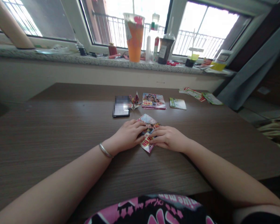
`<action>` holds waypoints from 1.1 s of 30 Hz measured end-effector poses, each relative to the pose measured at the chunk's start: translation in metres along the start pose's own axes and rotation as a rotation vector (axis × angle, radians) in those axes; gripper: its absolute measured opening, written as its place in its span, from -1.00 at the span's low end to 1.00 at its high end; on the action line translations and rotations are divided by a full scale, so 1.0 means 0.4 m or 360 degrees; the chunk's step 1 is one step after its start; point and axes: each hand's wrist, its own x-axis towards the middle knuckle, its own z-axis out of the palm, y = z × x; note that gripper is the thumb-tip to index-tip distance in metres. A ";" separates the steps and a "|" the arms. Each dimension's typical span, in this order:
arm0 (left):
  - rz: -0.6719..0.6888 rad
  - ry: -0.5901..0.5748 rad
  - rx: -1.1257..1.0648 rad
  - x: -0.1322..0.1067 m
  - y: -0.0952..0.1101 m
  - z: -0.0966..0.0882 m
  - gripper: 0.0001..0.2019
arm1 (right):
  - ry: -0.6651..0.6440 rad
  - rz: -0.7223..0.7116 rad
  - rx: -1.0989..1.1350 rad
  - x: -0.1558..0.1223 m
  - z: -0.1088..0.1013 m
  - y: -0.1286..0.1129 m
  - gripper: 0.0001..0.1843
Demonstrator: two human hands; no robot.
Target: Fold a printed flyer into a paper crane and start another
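A colourful printed paper sheet, turned so a corner points toward me, lies flat on the brown table. Its large red digits show between my hands. My left hand, a silver bangle on its wrist, rests on the sheet's left side with the fingers stretched over it. From the other side my right hand lies on the sheet, fingers extended and a little apart. Both hands cover parts of the paper, so some of its folds are hidden. Just beyond stands a folded paper figure made of similar printed paper.
A dark phone lies by the figure. To its right are a stack of printed sheets, small green-white cards and more leaflets. An orange drink cup, a dark cup and bottles line the windowsill.
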 end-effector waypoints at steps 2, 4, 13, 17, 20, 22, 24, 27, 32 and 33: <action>-0.0019 0.0006 -0.0033 -0.001 -0.003 0.003 -0.63 | 0.0006 0.0017 0.0037 -0.001 0.001 0.003 -0.74; -0.0038 0.0001 -0.0060 -0.001 -0.006 0.006 -0.64 | 0.0035 0.0041 0.0077 -0.004 0.003 0.006 -0.74; -0.0160 -0.0044 -0.0050 -0.001 -0.009 0.017 -0.57 | 0.0035 0.0107 0.0309 -0.023 -0.006 0.023 -0.80; -0.0190 -0.0066 -0.0021 -0.001 -0.019 0.028 -0.53 | 0.0004 0.0134 0.0435 -0.028 -0.012 0.031 -0.85; -0.0194 -0.0091 -0.0027 -0.001 -0.024 0.028 -0.55 | -0.0021 0.0144 0.0516 -0.029 -0.019 0.031 -0.85; -0.0188 -0.0098 -0.0045 -0.001 -0.025 0.026 -0.56 | -0.0048 0.0149 0.0555 -0.030 -0.024 0.031 -0.85; -0.0182 -0.0096 -0.0069 -0.002 -0.024 0.024 -0.58 | -0.0073 0.0155 0.0587 -0.031 -0.028 0.030 -0.86; -0.0171 -0.0098 -0.0087 -0.003 -0.021 0.023 -0.59 | -0.0099 0.0171 0.0642 -0.033 -0.033 0.030 -0.87; -0.0181 -0.0122 -0.0073 -0.004 -0.016 0.022 -0.52 | -0.0115 0.0268 0.0773 -0.036 -0.044 0.031 -0.87; -0.0176 -0.0126 -0.0073 -0.004 -0.016 0.022 -0.50 | -0.0127 0.0287 0.0800 -0.037 -0.048 0.031 -0.86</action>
